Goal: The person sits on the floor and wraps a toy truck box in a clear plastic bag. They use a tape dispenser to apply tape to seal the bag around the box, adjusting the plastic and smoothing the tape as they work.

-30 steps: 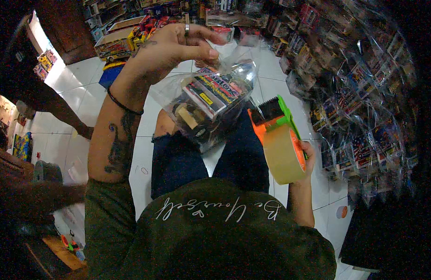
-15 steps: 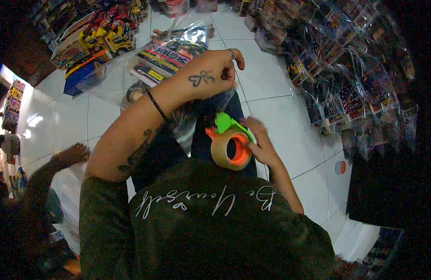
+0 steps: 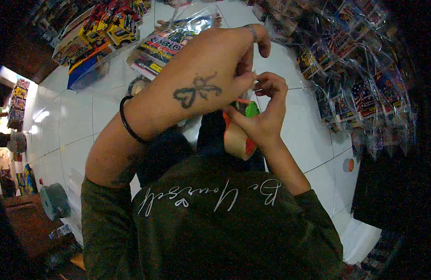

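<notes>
A tape dispenser with an orange frame, a green part and a roll of brown tape (image 3: 237, 140) is over my lap. My right hand (image 3: 266, 119) closes around its upper end, thumb across the near side and fingers curled beyond. My left hand (image 3: 246, 58) crosses over from the left with bent fingers, its thumb meeting the right fingertips. A small, pale, see-through bit shows between them, too unclear to name. Under the left forearm lies a flat printed package (image 3: 162, 50) in clear plastic, partly covered by my arm.
Yellow toy trucks in boxes (image 3: 120, 28) stand at the far left beside a blue box (image 3: 87, 70). Many plastic-wrapped toy packs (image 3: 365, 93) are heaped along the right. A small orange-topped round thing (image 3: 348, 165) rests on the white tiled floor (image 3: 313, 144). A grey-green roll (image 3: 55, 201) is at the lower left.
My left hand has moved right and slightly up. My right hand has risen from the side of the tape dispenser to its upper end, meeting the left thumb. The dispenser has turned and shifted slightly right.
</notes>
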A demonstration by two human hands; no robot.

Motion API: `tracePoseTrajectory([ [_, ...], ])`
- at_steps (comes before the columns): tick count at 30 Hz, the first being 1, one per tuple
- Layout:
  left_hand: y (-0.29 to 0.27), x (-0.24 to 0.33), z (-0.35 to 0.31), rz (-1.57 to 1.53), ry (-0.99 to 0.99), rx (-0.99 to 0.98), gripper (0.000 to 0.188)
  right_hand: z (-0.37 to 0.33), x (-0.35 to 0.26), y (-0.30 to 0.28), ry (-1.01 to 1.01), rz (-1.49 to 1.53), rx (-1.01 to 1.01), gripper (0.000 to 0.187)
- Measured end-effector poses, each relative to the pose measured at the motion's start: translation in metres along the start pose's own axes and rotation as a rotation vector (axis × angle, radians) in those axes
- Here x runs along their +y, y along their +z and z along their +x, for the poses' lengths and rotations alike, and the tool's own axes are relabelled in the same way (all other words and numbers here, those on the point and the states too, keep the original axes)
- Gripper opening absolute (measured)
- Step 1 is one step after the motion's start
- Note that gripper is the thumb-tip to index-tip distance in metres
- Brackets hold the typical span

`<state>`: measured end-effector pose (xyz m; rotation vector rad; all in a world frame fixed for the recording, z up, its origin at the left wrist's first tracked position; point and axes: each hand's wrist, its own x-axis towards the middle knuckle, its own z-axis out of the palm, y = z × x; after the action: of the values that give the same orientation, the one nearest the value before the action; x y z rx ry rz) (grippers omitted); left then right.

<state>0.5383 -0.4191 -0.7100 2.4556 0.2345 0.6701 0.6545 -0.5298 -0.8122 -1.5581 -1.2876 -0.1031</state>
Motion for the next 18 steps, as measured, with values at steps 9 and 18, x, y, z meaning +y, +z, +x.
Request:
tracePoseTrajectory([
  [9,-0.011,0.041,-0.008,0.06,0.076,0.072,0.03,0.011,-0.03,-0.038,-0.421,-0.109,0.247,0.023],
  [18,-0.018,0.037,-0.017,0.157,0.129,0.142,0.029,0.018,0.006,-0.027,-0.209,0.289,-0.065,0.058],
])
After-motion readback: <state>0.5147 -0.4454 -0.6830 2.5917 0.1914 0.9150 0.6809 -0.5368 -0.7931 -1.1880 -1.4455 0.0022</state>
